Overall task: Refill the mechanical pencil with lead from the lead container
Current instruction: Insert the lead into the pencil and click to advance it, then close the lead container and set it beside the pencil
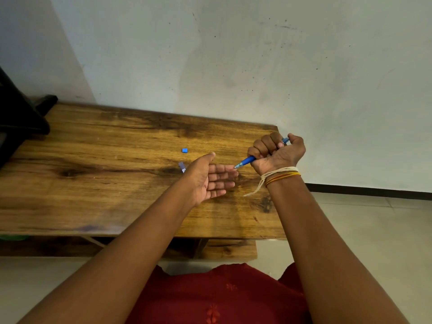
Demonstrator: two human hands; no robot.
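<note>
My right hand [275, 153] is closed in a fist around a blue mechanical pencil [247, 160], thumb over its top end. The pencil's tip points down and left, touching the fingertips of my left hand [210, 178]. That hand is held flat, palm up and fingers apart, above the wooden table [105, 160]. The lead container [181, 167], a small purple tube, lies on the table just behind my left hand and is partly hidden by it. A small blue cap [185, 150] lies on the table farther back.
A black object [21, 113] stands on the table's far left corner. A white wall rises behind the table. The table's right edge is beside my right hand, with pale floor tiles [374, 230] beyond. A lower shelf [229, 249] sits under the tabletop.
</note>
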